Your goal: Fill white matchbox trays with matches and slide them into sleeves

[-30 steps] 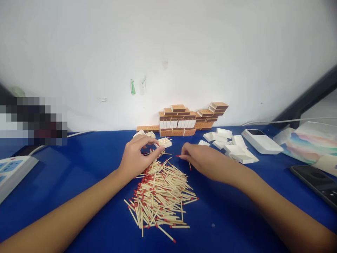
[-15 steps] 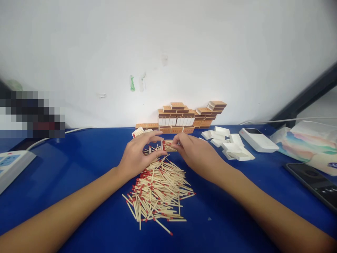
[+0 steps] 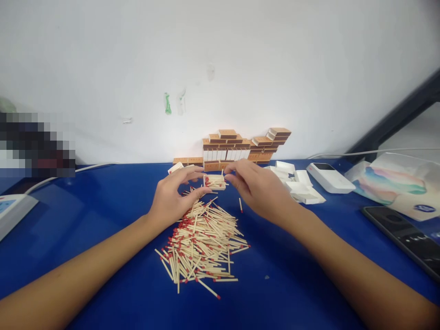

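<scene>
A small white tray (image 3: 220, 188) bearing loose matches (image 3: 213, 183) is bracketed at its left end by the thumb and fingers of the left hand (image 3: 172, 192). By its right end, the fingers of the right hand (image 3: 263, 188) are curled beside 1 raised match (image 3: 222, 173); whether either grip is clamped cannot be told at this size. Nearer than both grips, a large match pile (image 3: 202, 243) is spread; beyond them, matchboxes (image 3: 227, 142) are stacked.
</scene>
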Motion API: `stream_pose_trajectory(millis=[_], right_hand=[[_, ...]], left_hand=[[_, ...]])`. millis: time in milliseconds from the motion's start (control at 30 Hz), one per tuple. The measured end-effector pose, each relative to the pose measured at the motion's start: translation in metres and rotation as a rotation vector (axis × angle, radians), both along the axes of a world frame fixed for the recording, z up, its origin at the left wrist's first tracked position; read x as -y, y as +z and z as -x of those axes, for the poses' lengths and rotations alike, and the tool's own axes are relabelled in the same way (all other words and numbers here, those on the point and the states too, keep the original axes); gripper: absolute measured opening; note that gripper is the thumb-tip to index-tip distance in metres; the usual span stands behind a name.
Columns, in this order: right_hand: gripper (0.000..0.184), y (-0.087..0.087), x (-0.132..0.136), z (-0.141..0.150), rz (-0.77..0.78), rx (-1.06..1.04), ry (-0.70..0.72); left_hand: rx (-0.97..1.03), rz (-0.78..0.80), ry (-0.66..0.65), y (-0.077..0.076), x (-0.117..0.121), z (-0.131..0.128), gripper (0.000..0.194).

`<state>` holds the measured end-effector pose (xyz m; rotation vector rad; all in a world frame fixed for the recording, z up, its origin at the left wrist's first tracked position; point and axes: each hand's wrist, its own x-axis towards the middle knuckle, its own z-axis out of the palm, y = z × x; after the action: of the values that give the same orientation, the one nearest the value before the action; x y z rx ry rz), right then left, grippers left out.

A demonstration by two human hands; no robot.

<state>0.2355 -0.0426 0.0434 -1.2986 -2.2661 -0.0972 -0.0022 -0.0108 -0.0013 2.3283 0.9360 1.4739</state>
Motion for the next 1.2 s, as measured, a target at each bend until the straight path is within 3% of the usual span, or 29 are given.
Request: stream_pose_trajectory(millis=[267,767,1200], right_hand=[[0.03,-0.004,-0.012,-0.011,0.07,-0.081,0.182],[0.03,-0.013,-0.01,-0.007,-0.035,0.072,0.141],[0.019,-0.016,-0.014,-0.003,-0.11,-0.277,0.161]], left_hand=[[-0.03,-0.061,-0.014,0.002,0.0,0.001,0.041],[-0.08,-0.025,0.023,0.002,-0.004,0.003,0.026],[-0.048,-0.038,0.003,0.0,-0.004,0.001,0.028]])
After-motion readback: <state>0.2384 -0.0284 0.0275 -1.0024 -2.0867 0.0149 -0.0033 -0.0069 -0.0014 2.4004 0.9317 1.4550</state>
